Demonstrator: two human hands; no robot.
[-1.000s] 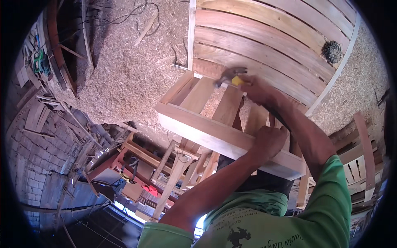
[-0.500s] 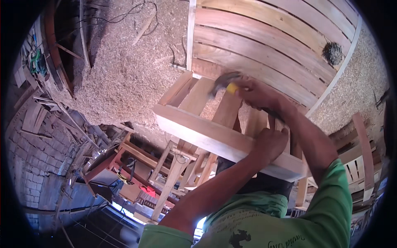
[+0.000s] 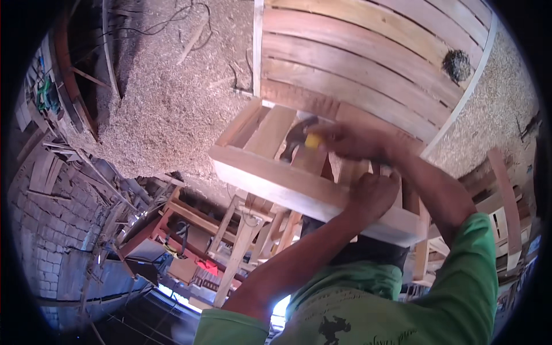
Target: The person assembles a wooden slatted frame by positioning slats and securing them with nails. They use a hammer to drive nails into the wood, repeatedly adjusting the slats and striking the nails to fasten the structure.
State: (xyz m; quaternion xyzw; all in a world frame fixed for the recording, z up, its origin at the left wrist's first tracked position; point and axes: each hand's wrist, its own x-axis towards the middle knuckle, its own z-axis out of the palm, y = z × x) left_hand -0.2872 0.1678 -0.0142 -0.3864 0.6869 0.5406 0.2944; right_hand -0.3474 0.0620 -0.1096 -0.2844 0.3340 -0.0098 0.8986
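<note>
A pale wooden frame point(image 3: 276, 177) with several slats between its two long rails lies across in front of my body. My right hand point(image 3: 351, 141) is closed round a claw hammer point(image 3: 296, 138) with a yellow part below its dark head. The hammer head hangs over the slats in the frame's left half, slightly blurred; whether it touches wood I cannot tell. My left hand point(image 3: 374, 192) is closed at the near rail, right of the middle, gripping the frame. Its fingertips are hidden behind the knuckles.
A large slatted wooden panel point(image 3: 368, 52) lies beyond the frame, with a dark, round bundle point(image 3: 456, 65) on it. Wood shavings point(image 3: 161, 109) cover the ground, with a black cable at the far left. Below left stand wooden furniture parts point(image 3: 238, 259); a curved board point(image 3: 506, 207) is at right.
My right hand has brought the hammer down and a little left, its head lower over the frame. My left hand stays at the near rail. The whole view has shifted slightly.
</note>
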